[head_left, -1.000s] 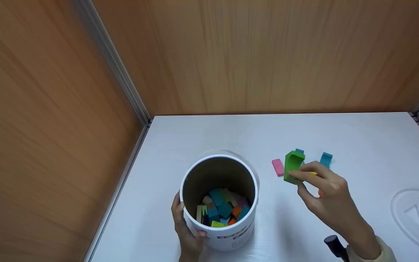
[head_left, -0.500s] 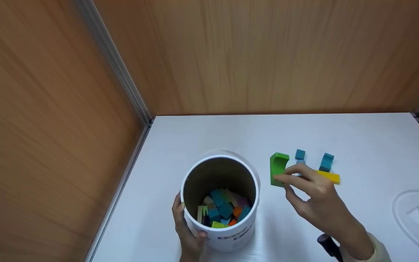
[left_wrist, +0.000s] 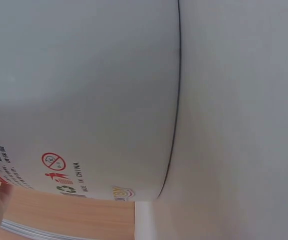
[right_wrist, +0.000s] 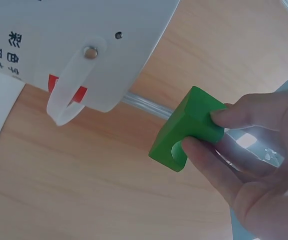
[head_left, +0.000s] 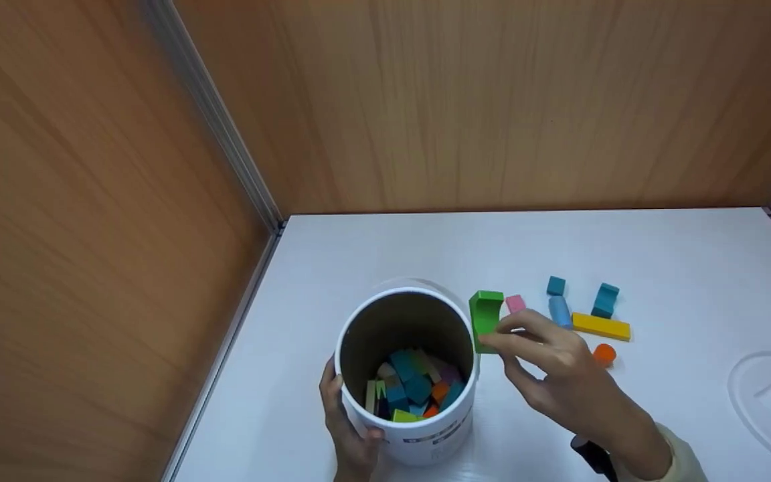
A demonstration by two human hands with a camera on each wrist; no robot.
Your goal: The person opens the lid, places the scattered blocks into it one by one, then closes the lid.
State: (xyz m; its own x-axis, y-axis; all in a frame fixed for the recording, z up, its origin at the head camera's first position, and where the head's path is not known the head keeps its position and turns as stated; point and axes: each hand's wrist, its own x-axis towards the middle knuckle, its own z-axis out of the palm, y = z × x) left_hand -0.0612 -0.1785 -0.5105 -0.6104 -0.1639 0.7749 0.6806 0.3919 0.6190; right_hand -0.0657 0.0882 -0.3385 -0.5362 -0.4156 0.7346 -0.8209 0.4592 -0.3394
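Observation:
A white bucket [head_left: 436, 445] stands on the table in the head view, with several coloured blocks [head_left: 415, 385] lying inside. My left hand [head_left: 353, 442] holds its left side, thumb at the front; in the left wrist view the bucket's printed wall [left_wrist: 83, 75] fills much of the picture. Thumb and fingers of my right hand [head_left: 566, 368] pinch a green block [head_left: 484, 318] with a curved cutout. The block is upright at the bucket's right rim, and whether they touch I cannot tell. The right wrist view also shows the green block [right_wrist: 199, 117] in my fingertips, beside the bucket.
Right of the bucket lie a pink block [head_left: 515, 303], a teal cube [head_left: 556, 286], a blue cylinder [head_left: 560, 311], a teal curved block [head_left: 605, 300], a yellow bar [head_left: 601, 327] and an orange round block [head_left: 604, 355]. A white round lid [head_left: 753, 395] lies far right.
My right hand has carried the green block leftward from above the loose blocks to the bucket's right rim. The left hand and the bucket look nearly the same.

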